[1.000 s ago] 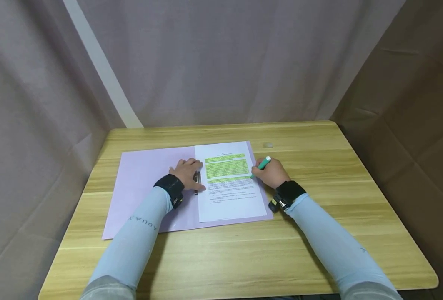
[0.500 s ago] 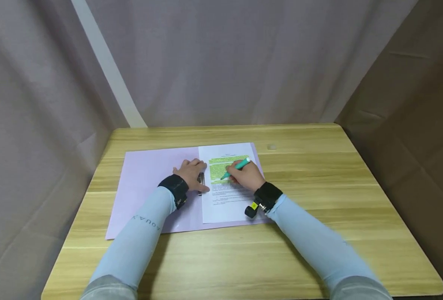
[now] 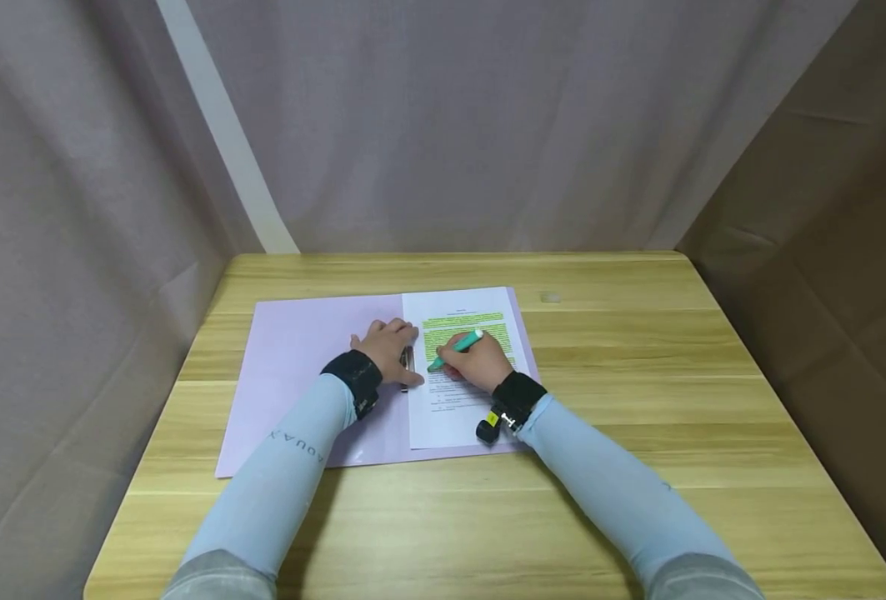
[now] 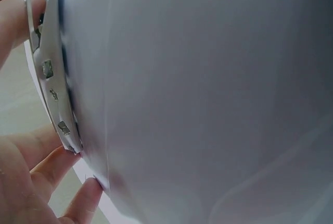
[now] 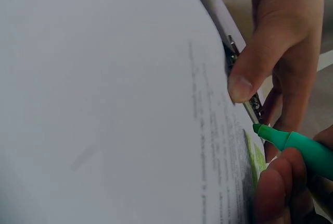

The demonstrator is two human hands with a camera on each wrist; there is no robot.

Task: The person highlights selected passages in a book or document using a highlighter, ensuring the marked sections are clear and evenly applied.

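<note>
The wooden counter [image 3: 638,417] carries an open lilac folder [image 3: 300,367] under both hands. On the folder's right half, beneath the right hand [image 3: 478,365], lies a printed sheet [image 3: 463,417] (its upper lines marked green). The left hand [image 3: 386,350] rests with straight fingers on the folder's metal clip [image 3: 408,367], just beside the sheet's left edge. The right hand grips a green highlighter [image 3: 455,349], its tip on the sheet close to the left hand. The right wrist view shows the chisel tip [image 5: 260,129] touching the text and a thumb [image 5: 250,73] on the clip; the left wrist view shows only the clip [image 4: 52,78] and blurred paper.
</note>
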